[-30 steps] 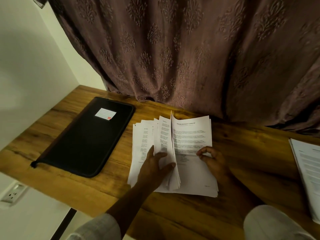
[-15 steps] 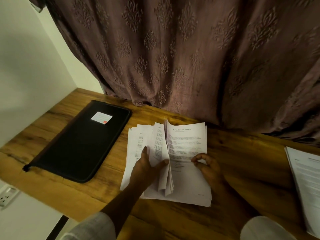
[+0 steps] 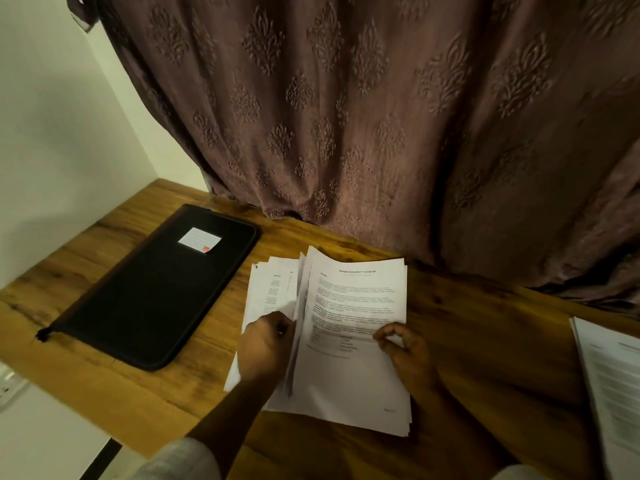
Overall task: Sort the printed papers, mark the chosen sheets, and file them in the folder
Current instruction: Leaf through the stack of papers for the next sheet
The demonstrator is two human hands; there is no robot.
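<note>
A: Papers?
B: Stack of printed papers at table centre, about 6 o'clock in view. Left pages fanned, a few standing on edge mid-stack; top right sheet is a titled transcript.
A: Hands?
B: Left hand at the stack's 9 o'clock, fingers curled closed on the raised pages' edge, blurred. Right hand at the 3 o'clock edge, thumb and forefinger pinched together on the top sheet.
A: Folder?
B: Black zip folder closed, flat, at 10 o'clock of the stack, just beside it, white label on top.
A: Else?
B: Second paper pile at 3 o'clock, well apart. Brown patterned curtain at 12.
</note>
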